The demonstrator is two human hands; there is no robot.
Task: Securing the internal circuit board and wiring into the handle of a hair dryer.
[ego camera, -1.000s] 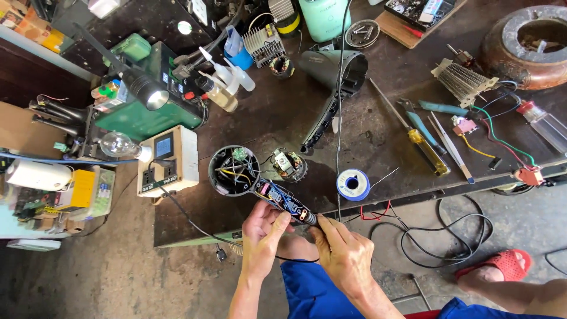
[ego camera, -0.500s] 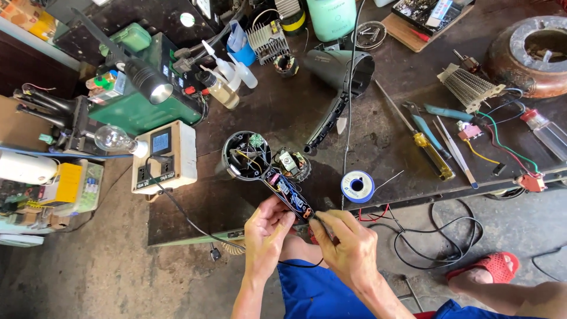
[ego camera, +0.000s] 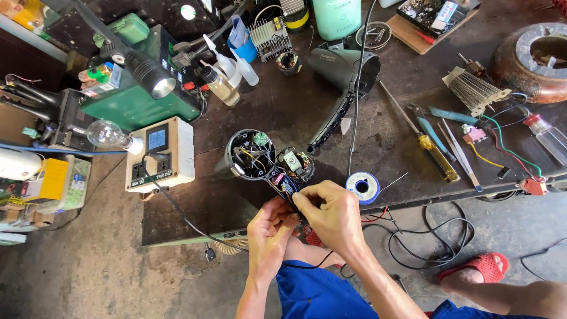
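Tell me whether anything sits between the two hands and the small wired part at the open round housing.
Nothing visible does. The left hand and right hand both already pinch the small wired part beside the open black round housing.

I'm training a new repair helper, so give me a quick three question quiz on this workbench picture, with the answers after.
1. True or false: both hands work on the small wired part at the near table edge.
2. Which lies closest to the right hand? A) solder spool B) yellow-handled screwdriver C) glass light bulb
3. What hangs from the open round housing toward the hands?

Key
1. True: the left hand and the right hand meet on the small wired part.
2. A: the solder spool sits just beside it; the yellow-handled screwdriver and the glass light bulb lie farther off.
3. Thin coloured wires.
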